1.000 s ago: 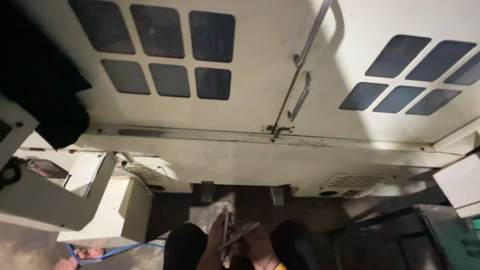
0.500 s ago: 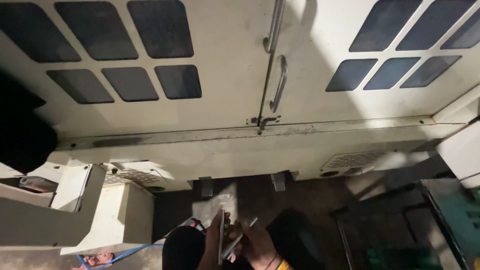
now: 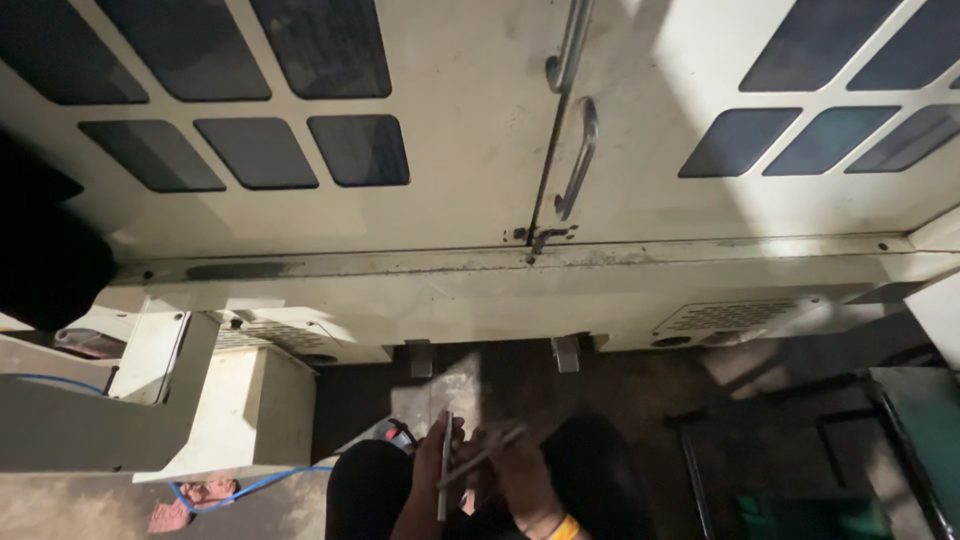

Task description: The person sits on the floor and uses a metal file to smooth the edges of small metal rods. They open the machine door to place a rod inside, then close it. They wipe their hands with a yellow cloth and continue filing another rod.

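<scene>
metal rods: two thin rods (image 3: 446, 462), below the cream machine door (image 3: 480, 150)
left hand (image 3: 432, 470): fingers pinched upright rod
right hand (image 3: 520, 475): fingers gripped slanted rod (image 3: 490, 452)

No packages, labels, signs or screens in view, near the hands or elsewhere.
</scene>
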